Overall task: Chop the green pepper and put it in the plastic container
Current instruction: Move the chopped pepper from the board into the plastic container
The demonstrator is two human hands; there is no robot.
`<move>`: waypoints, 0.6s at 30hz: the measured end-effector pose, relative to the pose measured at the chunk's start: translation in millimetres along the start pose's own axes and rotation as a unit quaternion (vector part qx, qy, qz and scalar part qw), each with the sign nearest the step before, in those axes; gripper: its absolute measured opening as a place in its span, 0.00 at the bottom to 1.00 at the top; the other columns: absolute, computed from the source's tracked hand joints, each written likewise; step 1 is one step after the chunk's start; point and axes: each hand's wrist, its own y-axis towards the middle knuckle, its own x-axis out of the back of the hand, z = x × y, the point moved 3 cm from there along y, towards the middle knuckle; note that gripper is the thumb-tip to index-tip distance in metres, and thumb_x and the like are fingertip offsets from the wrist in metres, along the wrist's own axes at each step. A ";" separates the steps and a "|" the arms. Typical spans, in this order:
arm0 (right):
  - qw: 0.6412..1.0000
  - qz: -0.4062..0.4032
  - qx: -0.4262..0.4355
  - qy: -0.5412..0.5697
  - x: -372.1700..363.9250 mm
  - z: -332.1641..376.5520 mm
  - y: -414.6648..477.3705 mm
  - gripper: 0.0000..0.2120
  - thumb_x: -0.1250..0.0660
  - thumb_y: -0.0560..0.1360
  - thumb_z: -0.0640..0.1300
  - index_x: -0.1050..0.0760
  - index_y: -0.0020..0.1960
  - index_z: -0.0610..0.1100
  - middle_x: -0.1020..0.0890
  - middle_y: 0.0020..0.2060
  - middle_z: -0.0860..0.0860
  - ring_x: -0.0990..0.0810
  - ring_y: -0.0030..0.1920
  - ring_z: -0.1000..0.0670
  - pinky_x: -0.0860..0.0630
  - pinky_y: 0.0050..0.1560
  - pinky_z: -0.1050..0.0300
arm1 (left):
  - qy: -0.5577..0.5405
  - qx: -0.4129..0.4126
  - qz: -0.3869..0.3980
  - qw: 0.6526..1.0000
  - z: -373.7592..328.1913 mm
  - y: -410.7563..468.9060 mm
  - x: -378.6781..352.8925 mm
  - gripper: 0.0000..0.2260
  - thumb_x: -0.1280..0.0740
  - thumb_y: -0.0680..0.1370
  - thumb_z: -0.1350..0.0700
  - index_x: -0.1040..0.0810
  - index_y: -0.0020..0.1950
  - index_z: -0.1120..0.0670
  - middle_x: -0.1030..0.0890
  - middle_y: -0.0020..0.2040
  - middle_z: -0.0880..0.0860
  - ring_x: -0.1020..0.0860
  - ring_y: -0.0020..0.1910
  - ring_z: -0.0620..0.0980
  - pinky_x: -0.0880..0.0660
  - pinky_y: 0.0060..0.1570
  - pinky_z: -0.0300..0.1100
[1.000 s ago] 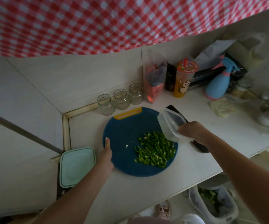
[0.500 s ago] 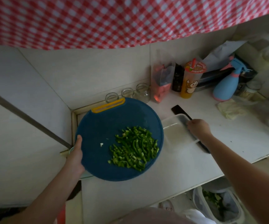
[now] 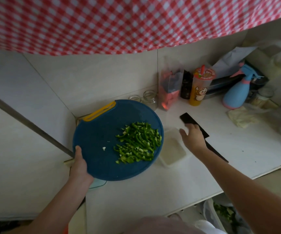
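The cutting board (image 3: 99, 132) is seen as matt dark-blue plastic with a fine grain, and a smoother yellow plastic strip is set into its rim at 11 o'clock. The chopped green pepper (image 3: 138, 142), heaped toward 3 o'clock on the board, is shown with glossy skin. The plastic container (image 3: 172, 149), at 3 o'clock of the board, is made of cloudy, translucent plastic. The table (image 3: 153, 191) is finished smooth and white with a faint sheen. At 12 o'clock of the view a woven checked cloth (image 3: 119, 22) is hung, soft and matt. Clear glass is seen in the jars (image 3: 150, 97), smooth pale-blue plastic in the spray bottle (image 3: 236, 95), and a matt black finish on the knife blade (image 3: 186, 118).
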 end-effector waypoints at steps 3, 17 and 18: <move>0.989 -0.056 0.126 0.060 12.4 39.2 -29.4 0.32 0.34 0.73 0.59 0.36 0.71 0.42 0.34 0.68 0.45 0.35 0.69 0.47 0.36 0.68 0.53 | 0.001 -0.023 0.010 1.000 -0.7 -5.4 -13.2 0.16 0.48 0.80 0.39 0.25 0.52 0.46 0.24 0.60 0.50 0.25 0.58 0.52 0.30 0.61 0.51; 0.974 0.127 0.141 0.120 -14.0 68.9 -68.5 0.58 0.33 0.58 0.71 0.56 0.77 0.51 0.56 0.77 0.50 0.59 0.77 0.49 0.53 0.76 0.42 | -0.015 0.009 0.021 1.000 31.2 -2.7 -33.7 0.21 0.47 0.79 0.38 0.27 0.64 0.48 0.23 0.63 0.52 0.23 0.59 0.54 0.29 0.62 0.54; 0.976 0.129 0.144 0.105 -15.9 68.8 -65.1 0.58 0.33 0.58 0.71 0.57 0.77 0.52 0.57 0.77 0.49 0.60 0.76 0.48 0.54 0.76 0.42 | -0.018 0.015 0.021 1.000 33.3 -4.1 -36.4 0.22 0.47 0.79 0.38 0.28 0.65 0.48 0.23 0.64 0.52 0.24 0.59 0.54 0.29 0.62 0.54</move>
